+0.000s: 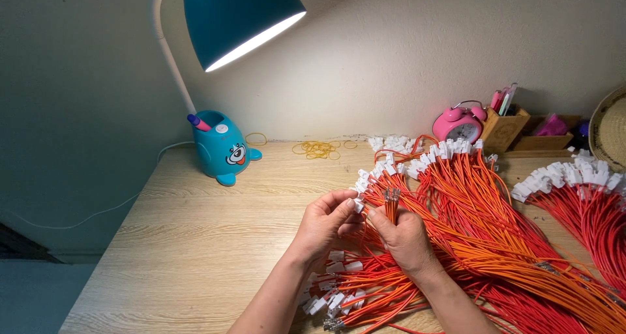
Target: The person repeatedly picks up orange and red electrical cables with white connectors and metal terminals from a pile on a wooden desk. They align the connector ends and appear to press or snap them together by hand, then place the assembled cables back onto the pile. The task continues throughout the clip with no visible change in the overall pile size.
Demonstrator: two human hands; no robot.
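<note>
Head camera looks down on a wooden desk [195,243] where two bare hands meet over a heap of orange wires. Taking the teal desk lamp [225,148] with its cartoon-face base as the landmark, both hands sit well to its right and nearer the viewer. The right hand [405,237] is clenched around a small bunch of orange wires [391,207], holding them upright so their bare metal ends stick up above the fist. The left hand [326,222] is just beside it, thumb and forefinger pinched on a small white plastic connector [358,204], which lies close to the metal wire ends; whether it touches them cannot be told. Below the hands, farther from the lamp and nearest the viewer, lies a loose pile of wires with white connectors [339,295] already on their ends. To the right of the hands, long bundles of orange wires [482,223] fan across the desk, each ending in a row of white connectors, and another such bundle [580,197] lies at the far right edge. Along the wall to the right of the lamp lies a scatter of yellow rubber bands [318,149], then a pink alarm clock [459,124], then a wooden pen holder [503,127] with pens in it. The lamp's shade [238,18] hangs high above its base, lit.
</note>
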